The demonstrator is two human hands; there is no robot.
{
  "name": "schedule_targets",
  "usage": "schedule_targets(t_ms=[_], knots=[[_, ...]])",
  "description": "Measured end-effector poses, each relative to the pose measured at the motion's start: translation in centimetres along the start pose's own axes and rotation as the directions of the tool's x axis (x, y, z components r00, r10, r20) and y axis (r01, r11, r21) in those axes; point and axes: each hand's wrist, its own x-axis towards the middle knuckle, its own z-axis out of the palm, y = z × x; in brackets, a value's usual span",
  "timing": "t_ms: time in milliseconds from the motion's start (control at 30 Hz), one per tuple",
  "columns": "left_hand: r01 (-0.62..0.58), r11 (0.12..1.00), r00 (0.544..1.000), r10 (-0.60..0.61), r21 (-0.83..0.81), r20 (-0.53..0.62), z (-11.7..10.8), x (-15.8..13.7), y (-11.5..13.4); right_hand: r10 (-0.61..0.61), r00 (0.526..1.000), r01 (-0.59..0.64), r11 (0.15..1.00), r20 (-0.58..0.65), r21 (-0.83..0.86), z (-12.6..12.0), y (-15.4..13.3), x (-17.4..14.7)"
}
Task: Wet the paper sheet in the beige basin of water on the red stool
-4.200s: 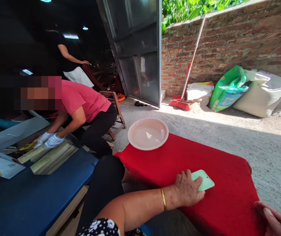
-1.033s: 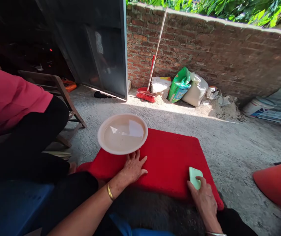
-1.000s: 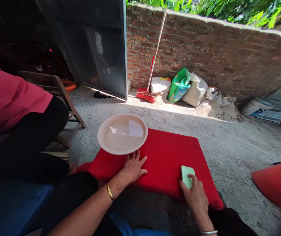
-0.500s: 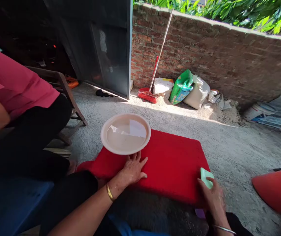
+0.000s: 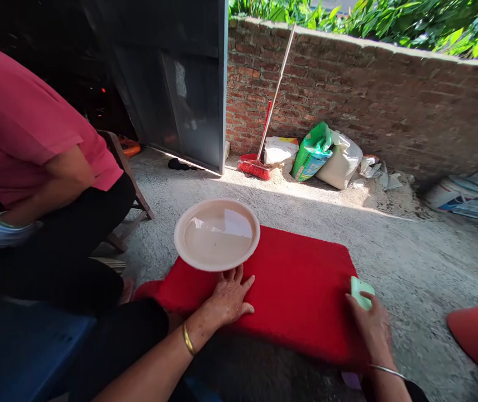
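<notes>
A low surface covered in red cloth (image 5: 301, 285) lies in front of me. My left hand (image 5: 230, 296) rests flat on the cloth with fingers spread, its fingertips close by the near rim of a pale pink basin (image 5: 216, 263) that holds water. At the cloth's right edge, my right hand (image 5: 372, 322) is closed around a mint-green, flat, smooth piece (image 5: 360, 291). Its underside and exact kind are hidden by the hand and the angle.
A person in a pink shirt (image 5: 33, 106) sits at the left. An orange-red bucket (image 5: 476, 335) lies at right. Along the brick wall (image 5: 360, 89) are a red broom (image 5: 256, 169), a green sack (image 5: 312, 153) and a white sack (image 5: 342, 162). A dark metal door (image 5: 172, 72) stands behind.
My right hand has slid the mint-green piece slightly away from me along the cloth's right edge. My left hand stays put. The seated person's bent arm has come into view.
</notes>
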Motion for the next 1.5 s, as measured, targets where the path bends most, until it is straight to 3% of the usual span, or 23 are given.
schedule_targets(t_ms=[67,133,233,333,400,433,500,567,600,700,767,833,900,967,1033,1067,1100,1133,1200,1267,1367,1433,1500], knots=[[-0.003,1.000,1.000,0.003,-0.006,-0.005,-0.1,-0.1,0.0,0.121,0.992,-0.117,0.989,0.043,-0.090,-0.6,-1.1,1.0],[-0.002,1.000,1.000,0.002,-0.012,-0.011,-0.2,-0.2,0.0,0.108,0.988,-0.092,0.986,0.112,-0.140,0.1,-4.2,-0.8],[0.009,1.000,1.000,-0.009,-0.020,-0.004,-0.3,-0.2,0.0,-0.147,0.963,0.173,0.980,0.225,-0.100,3.0,-10.5,-6.7],[0.032,0.999,0.999,-0.031,-0.033,0.018,-0.4,-0.1,0.1,-0.487,0.809,0.496,0.866,0.329,0.064,5.8,-14.9,-11.5],[0.059,0.998,0.998,-0.058,-0.034,0.031,-0.5,-0.3,0.4,-0.577,0.739,0.550,0.815,0.349,0.182,6.4,-15.1,-11.6],[0.074,0.997,0.997,-0.072,-0.033,0.040,-0.5,-0.5,0.5,-0.568,0.753,0.527,0.823,0.333,0.212,6.2,-14.3,-10.7],[0.093,0.995,0.993,-0.091,-0.036,0.069,-0.7,-1.0,0.9,-0.446,0.855,0.407,0.893,0.265,0.190,4.9,-11.3,-7.1],[0.089,0.995,0.990,-0.083,-0.053,0.113,-1.0,-1.7,1.2,-0.211,0.962,0.200,0.977,0.176,0.078,3.1,-8.0,-2.6],[0.082,0.995,0.988,-0.073,-0.063,0.138,-1.2,-1.9,1.3,-0.096,0.985,0.093,0.995,0.142,0.025,2.3,-6.6,-0.7],[0.071,0.995,0.981,-0.057,-0.070,0.187,-2.1,-2.5,1.8,0.085,0.988,-0.073,0.992,0.125,-0.098,1.3,-5.8,1.5],[0.072,0.996,0.977,-0.061,-0.052,0.202,-2.4,-2.6,2.1,0.048,0.986,-0.024,0.989,0.160,-0.145,2.1,-8.1,-0.4],[0.067,0.998,0.977,-0.061,-0.021,0.202,-2.3,-2.7,2.4,-0.093,0.975,0.126,0.979,0.204,-0.158,3.9,-11.9,-4.2],[0.062,0.998,0.978,-0.065,0.023,0.196,-1.8,-2.6,2.7,-0.298,0.917,0.336,0.935,0.267,-0.112,5.9,-15.8,-8.5],[0.061,0.996,0.983,-0.072,0.068,0.169,-1.0,-2.6,2.8,-0.512,0.791,0.541,0.841,0.336,0.006,7.6,-18.6,-11.5],[0.053,0.995,0.990,-0.063,0.087,0.123,-0.1,-2.5,2.7,-0.636,0.678,0.634,0.759,0.368,0.144,8.4,-19.3,-12.1],[0.047,0.995,0.993,-0.056,0.088,0.103,0.3,-2.5,2.7,-0.652,0.664,0.628,0.752,0.365,0.200,8.5,-18.9,-11.3],[0.042,0.995,0.995,-0.050,0.085,0.091,0.8,-2.4,2.6,-0.634,0.690,0.590,0.772,0.350,0.236,8.2,-17.9,-10.0],[0.038,0.996,0.995,-0.045,0.082,0.086,1.2,-2.4,2.6,-0.578,0.749,0.522,0.816,0.324,0.248,7.7,-16.6,-8.1],[0.037,0.996,0.997,-0.042,0.080,0.070,1.9,-2.3,2.5,-0.374,0.896,0.330,0.922,0.241,0.204,6.0,-13.5,-3.7],[0.035,0.996,0.999,-0.038,0.082,0.028,2.4,-2.2,2.5,-0.121,0.983,0.108,0.989,0.141,0.097,4.0,-10.8,0.3],[0.037,0.996,0.999,-0.039,0.084,0.017,2.7,-2.0,2.5,0.111,0.992,-0.109,0.994,0.056,-0.030,2.0,-9.9,2.3],[0.037,0.996,0.998,-0.041,0.085,0.049,2.7,-1.8,2.5,0.096,0.992,-0.092,0.994,0.077,-0.059,2.4,-11.8,0.6],[0.039,0.995,0.997,-0.045,0.093,0.066,2.5,-1.6,2.5,-0.034,0.990,0.039,0.999,0.136,-0.035,4.0,-15.0,-2.5]])
